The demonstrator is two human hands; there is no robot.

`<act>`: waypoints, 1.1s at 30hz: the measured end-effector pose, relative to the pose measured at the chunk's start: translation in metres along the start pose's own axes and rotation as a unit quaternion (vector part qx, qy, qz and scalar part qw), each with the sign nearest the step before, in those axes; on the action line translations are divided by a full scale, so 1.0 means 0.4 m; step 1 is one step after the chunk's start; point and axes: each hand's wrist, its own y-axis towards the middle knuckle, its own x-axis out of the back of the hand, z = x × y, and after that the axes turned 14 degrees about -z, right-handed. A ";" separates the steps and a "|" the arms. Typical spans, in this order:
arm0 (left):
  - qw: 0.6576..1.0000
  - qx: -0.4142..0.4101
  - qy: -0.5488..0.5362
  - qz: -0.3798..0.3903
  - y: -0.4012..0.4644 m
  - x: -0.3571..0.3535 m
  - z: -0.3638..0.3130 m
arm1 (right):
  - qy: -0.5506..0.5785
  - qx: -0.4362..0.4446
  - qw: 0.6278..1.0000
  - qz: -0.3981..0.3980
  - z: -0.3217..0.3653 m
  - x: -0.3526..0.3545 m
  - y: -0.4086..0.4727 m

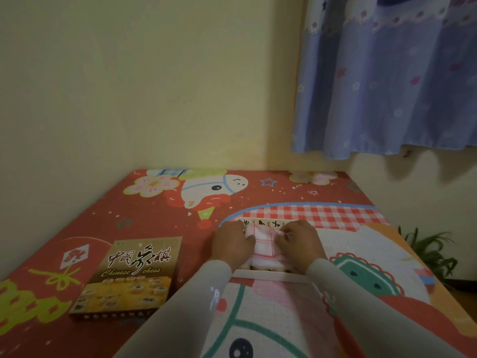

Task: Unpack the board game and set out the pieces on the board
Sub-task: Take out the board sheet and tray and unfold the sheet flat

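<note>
The folded board (263, 244), a white sheet ruled with red grid lines, lies on top of the open box tray (271, 276) just in front of me, slightly right of the middle of the table. Head view: my left hand (233, 245) rests on the left edge of the folded board, fingers curled over it so that they grip the sheet. My right hand (300, 242) is on the right edge, thumb and fingers pinching a fold of the same sheet. Both hands touch the board, and a strip of the red grid shows between them. Beyond my fingertips a row of pale round pieces (262, 223) with dark characters lies along the far side of the tray; more pale pieces show at its near side, under the board. The white near wall of the tray runs between my light sleeves (191, 306). The box lid (129, 277), printed "Chinese chess", lies flat to the left, well apart from the tray. Everything rests on a red cartoon-patterned tablecloth (77, 228). A pale wall (154, 86) stands behind, a blue curtain (387, 86) hangs at upper right, and a green plant (428, 249) is beside the table's right edge.
</note>
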 end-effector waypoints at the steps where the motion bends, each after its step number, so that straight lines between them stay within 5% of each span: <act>1: 0.999 0.017 -0.037 0.003 -0.001 0.002 0.001 | 0.024 -0.002 1.000 -0.003 0.003 0.007 -0.004; 10: 0.908 0.185 -0.366 0.082 -0.051 0.102 -0.048 | 0.294 -0.155 0.943 -0.001 0.057 0.125 -0.089; 16: 0.897 0.216 -0.371 0.104 -0.129 0.173 -0.065 | 0.324 -0.303 0.891 0.097 0.086 0.195 -0.164; 20: 0.902 0.214 -0.363 0.093 -0.178 0.212 -0.060 | 0.212 -0.131 0.968 -0.027 0.087 0.227 -0.229; 22: 0.909 0.208 -0.350 0.084 -0.198 0.222 -0.058 | 0.215 -0.044 0.972 -0.084 0.102 0.247 -0.269; 26: 0.926 0.174 -0.329 0.062 -0.251 0.233 -0.066 | 0.166 0.068 0.984 0.000 0.139 0.268 -0.355; 33: 0.959 0.094 -0.251 0.088 -0.296 0.262 -0.057 | 0.223 0.009 0.975 0.017 0.117 0.265 -0.390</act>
